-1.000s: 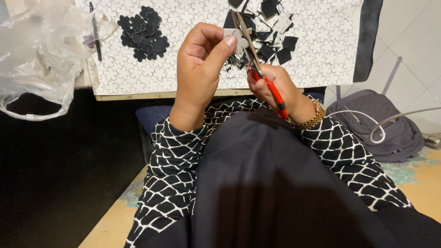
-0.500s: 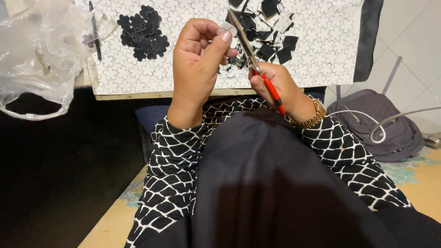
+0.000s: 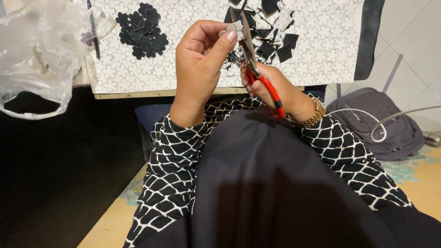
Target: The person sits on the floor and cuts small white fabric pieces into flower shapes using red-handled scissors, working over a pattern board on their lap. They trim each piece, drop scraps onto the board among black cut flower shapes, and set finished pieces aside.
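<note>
My left hand (image 3: 200, 69) pinches a small pale cut-out piece (image 3: 231, 30) between thumb and fingertips. My right hand (image 3: 275, 89) grips red-handled scissors (image 3: 257, 69), whose blades point up and meet the piece. Both hands are raised over my lap, in front of a white board (image 3: 321, 50) printed with flower outlines. On the board lie a pile of black flower-shaped cut-outs (image 3: 142, 30) at the left and a heap of black and white scraps (image 3: 273, 23) behind the scissors.
A crumpled clear plastic bag (image 3: 39, 50) sits at the far left. A grey backpack (image 3: 381, 126) with a white cable (image 3: 381, 126) lies on the floor at the right. A thin dark stick (image 3: 93, 30) rests on the board's left edge.
Both hands have risen slightly toward the board, and the scissors have tilted more upright against the small piece.
</note>
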### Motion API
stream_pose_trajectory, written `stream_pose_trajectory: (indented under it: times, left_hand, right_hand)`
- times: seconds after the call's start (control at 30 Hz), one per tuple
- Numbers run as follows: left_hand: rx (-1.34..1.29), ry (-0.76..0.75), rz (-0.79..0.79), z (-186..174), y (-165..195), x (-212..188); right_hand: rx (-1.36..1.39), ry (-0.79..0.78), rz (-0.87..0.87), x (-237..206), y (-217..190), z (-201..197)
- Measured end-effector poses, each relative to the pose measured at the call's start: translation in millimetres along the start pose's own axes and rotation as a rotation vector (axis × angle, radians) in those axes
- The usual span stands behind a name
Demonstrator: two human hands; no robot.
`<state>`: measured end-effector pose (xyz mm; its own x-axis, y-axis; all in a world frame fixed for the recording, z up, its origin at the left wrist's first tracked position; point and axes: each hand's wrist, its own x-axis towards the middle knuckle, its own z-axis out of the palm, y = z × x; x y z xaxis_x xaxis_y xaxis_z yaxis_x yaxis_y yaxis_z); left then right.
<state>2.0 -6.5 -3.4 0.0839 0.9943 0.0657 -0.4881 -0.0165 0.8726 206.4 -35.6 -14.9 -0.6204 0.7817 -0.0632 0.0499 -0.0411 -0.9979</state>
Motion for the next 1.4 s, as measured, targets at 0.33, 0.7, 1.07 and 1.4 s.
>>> stream_pose_trajectory:
  times: [0.33, 0.7, 1.07, 1.4]
  left_hand:
    - [0.030, -0.007, -0.004, 2, 1, -1]
    - [0.036, -0.001, 0.038, 2, 0, 2]
    - [0.087, 0.034, 0.045, 3, -2, 0]
    - [0.083, 0.055, 0.038, 1, -5, -1]
  right_hand:
    - [0.055, 0.039, 0.018, 0, 4, 1]
    - [0.108, -0.004, 0.090, 4, 3, 3]
    - [0.006, 0.035, 0.023, 2, -2, 3]
    - [0.001, 0.045, 0.030, 1, -1, 4]
